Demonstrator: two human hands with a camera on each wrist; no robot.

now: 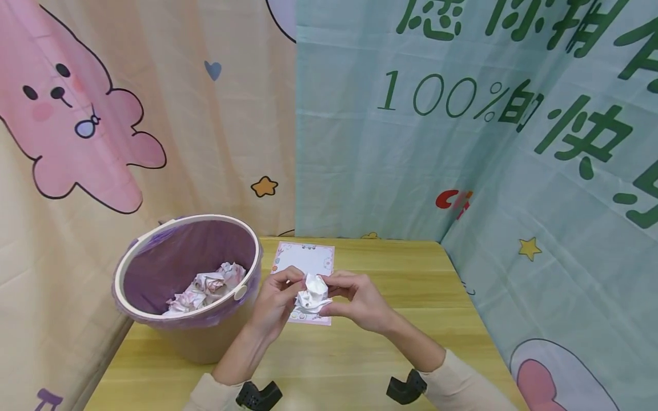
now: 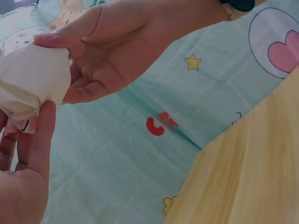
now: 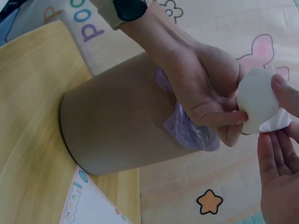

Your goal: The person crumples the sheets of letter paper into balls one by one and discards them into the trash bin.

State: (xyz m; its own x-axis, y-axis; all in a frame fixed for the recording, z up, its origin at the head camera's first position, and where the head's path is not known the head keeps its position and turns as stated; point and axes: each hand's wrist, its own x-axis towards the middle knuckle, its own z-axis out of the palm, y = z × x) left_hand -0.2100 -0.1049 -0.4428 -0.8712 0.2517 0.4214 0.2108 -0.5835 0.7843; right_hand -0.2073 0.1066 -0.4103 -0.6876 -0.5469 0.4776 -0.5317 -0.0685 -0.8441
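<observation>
A crumpled piece of paper (image 1: 312, 295) is held up between the two hands, above the table (image 1: 411, 285) and in front of a printed sheet (image 1: 303, 260) that lies flat there. The left hand (image 1: 274, 302) pinches it from one side with thumb and fingers; the right hand (image 1: 365, 302) pinches it from the other, thumb low and fingers higher in the head view. Neither palm wraps round it.

The paper looks very light, so its weight should hardly matter to the grip. It is thin and creased, partly bunched, with broad flaps showing in both wrist views. It should give easily under pressure and perhaps spring back a little when the squeeze eases. The surface looks dry and matt, so slipping seems unlikely; a hard pull in opposite directions could tear it at a fold. The best hold is probably at the thicker, bunched folds, with thumb and fingertips opposed, since a single loose flap would bend or let the rest unfold. Squashing does it little harm, so a firm press from both sides seems safe.

To the left of the hands stands a bin (image 1: 205, 345) with a purple liner (image 1: 154, 279) over its rim, and crumpled paper balls (image 1: 208, 288) lie inside it.
</observation>
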